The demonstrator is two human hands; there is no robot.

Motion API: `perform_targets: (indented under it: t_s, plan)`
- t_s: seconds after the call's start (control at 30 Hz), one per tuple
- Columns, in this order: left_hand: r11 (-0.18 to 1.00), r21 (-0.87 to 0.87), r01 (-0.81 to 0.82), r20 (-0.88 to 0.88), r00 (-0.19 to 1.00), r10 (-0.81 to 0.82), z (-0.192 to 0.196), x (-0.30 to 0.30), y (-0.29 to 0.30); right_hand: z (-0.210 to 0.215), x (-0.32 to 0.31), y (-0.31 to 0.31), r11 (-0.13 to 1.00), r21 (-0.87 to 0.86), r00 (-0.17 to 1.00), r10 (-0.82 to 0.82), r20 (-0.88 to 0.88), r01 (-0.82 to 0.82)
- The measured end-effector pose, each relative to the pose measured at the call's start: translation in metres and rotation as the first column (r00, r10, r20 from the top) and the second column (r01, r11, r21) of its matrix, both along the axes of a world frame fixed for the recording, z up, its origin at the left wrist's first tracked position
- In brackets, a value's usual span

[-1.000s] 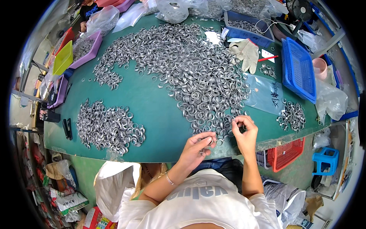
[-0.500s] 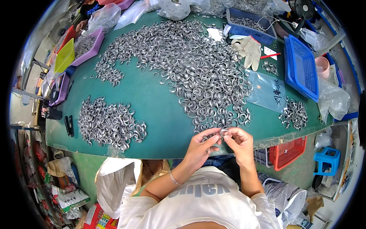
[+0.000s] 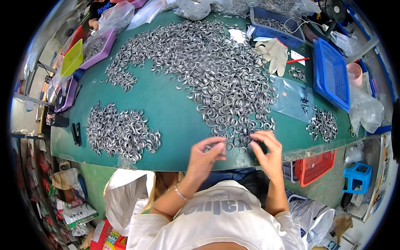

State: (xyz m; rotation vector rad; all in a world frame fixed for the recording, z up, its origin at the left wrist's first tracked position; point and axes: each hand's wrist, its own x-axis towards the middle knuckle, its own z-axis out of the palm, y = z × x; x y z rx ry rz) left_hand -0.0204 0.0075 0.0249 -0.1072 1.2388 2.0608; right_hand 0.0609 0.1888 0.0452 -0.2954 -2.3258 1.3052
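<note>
A large heap of grey metal rings spreads across the green table, its near tip reaching between my hands. My left hand, smeared by motion, is closed with a few dark metal rings partly visible in its curled fingers; how many I cannot tell. At the heap's near right edge is my right hand, thumb and fingers apart, fingertips beside loose rings and nothing visibly held. A smaller pile of rings lies on the left, and another pile on the right.
Blue baskets, a work glove, a red pen and a clear bag lie right. Purple and yellow-green trays stand left, near a black stapler-like tool. Another person's hand shows far left.
My hands have parted: the left moved left with rings in it, while the right let go of the ring pinched earlier and spread its fingers at the heap's edge.
</note>
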Motion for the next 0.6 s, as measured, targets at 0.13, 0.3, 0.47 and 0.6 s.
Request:
perform_targets:
  t_s: [0.13, 0.3, 0.47, 0.6]
  plan:
    - [0.798, -0.538, -0.271, -0.636, 0.751, -0.174, 0.009, -0.033, -0.039, -0.016, -0.012, 0.016, 0.979, 0.11, 0.985, -0.173, -0.008, 0.173]
    - [0.434, -0.489, -0.757, -0.84, 0.275, -0.467, -0.017, -0.055, -0.09, -0.024, -0.026, 0.011, 0.922, 0.355, 0.983, -0.178, 0.034, 0.155]
    - [0.255, -0.531, -0.808, -0.763, 0.325, -0.559, -0.035, -0.057, -0.104, -0.032, -0.026, 0.014, 0.933, 0.341, 0.988, -0.142, 0.065, 0.112]
    - [0.188, -0.518, -0.834, -0.725, 0.313, -0.613, -0.03, -0.057, -0.096, -0.033, -0.024, 0.016, 0.947, 0.281, 0.985, -0.168, 0.03, 0.153]
